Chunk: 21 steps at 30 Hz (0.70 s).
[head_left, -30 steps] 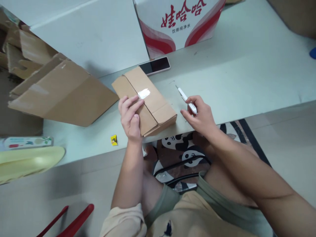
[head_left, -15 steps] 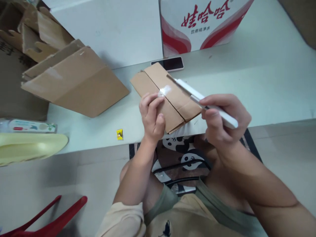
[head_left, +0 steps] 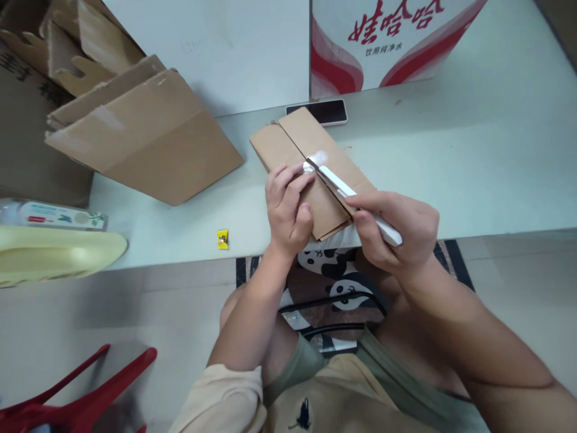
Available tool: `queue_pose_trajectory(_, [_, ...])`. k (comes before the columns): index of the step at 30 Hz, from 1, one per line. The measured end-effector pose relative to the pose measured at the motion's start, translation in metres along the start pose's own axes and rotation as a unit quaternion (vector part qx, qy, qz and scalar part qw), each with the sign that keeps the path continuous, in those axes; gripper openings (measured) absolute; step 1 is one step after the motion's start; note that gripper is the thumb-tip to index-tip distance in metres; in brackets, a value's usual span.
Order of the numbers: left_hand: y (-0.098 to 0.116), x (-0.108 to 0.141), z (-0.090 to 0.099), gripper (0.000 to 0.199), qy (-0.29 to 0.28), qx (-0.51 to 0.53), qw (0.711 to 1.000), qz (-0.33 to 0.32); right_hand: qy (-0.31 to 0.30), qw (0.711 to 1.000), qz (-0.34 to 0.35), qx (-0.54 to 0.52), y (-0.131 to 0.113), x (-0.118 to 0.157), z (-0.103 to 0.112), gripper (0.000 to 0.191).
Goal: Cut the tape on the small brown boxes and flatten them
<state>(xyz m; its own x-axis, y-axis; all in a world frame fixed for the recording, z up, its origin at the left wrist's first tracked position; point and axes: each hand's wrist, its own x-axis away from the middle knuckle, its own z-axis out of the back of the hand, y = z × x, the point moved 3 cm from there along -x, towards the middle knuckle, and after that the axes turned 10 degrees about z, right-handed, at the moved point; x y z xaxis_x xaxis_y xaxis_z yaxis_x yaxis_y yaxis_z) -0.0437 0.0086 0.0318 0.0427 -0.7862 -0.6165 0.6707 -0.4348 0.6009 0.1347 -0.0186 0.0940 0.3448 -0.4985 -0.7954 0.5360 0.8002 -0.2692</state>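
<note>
A small flattened cardboard box (head_left: 288, 141) lies at a slant near the table's front edge, with a dark seam along its length. Clear tape (head_left: 318, 159) crosses that seam near the middle. My left hand (head_left: 290, 207) rests on the box's left part, fingers curled and fingertips at the end of the tape, steadying it. My right hand (head_left: 399, 231) is closed around a white utility knife (head_left: 336, 181). The knife's blade is out, and its tip meets the seam at the tape, close to my left fingertips.
A phone (head_left: 327, 112) lies behind the box, before a white and red carton (head_left: 387, 60). An open cardboard box (head_left: 171, 150) stands left. A small yellow packet (head_left: 222, 239) sits near the front edge, a pale yellow tray-like object (head_left: 58, 249) farther left. A red chair (head_left: 99, 391) stands below.
My right hand has moved left and brought the knife's tip from above the box's right part to the taped seam. My left hand stays on the box. The whole view has shifted slightly.
</note>
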Motion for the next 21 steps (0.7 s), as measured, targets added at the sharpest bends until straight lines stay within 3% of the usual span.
queue_pose_trajectory(9, [-0.001, 0.000, -0.002, 0.055, 0.001, 0.013, 1.000, 0.023, -0.018, 1.000, -0.017, 0.015, 0.000, -0.006, -0.010, 0.011])
queue_pose_trajectory(14, [0.002, 0.000, -0.001, 0.057, 0.024, 0.002, 0.999, 0.023, 0.018, 0.999, 0.013, -0.034, -0.001, -0.004, -0.003, 0.010])
queue_pose_trajectory(17, [0.001, 0.000, -0.002, 0.057, 0.025, 0.009, 0.999, 0.025, 0.026, 0.998, -0.004, -0.050, 0.002, 0.003, 0.002, 0.013])
queue_pose_trajectory(21, [-0.004, 0.000, -0.003, 0.056, 0.025, 0.023, 0.999, 0.018, 0.086, 0.994, 0.025, -0.062, 0.003, 0.014, 0.012, 0.016])
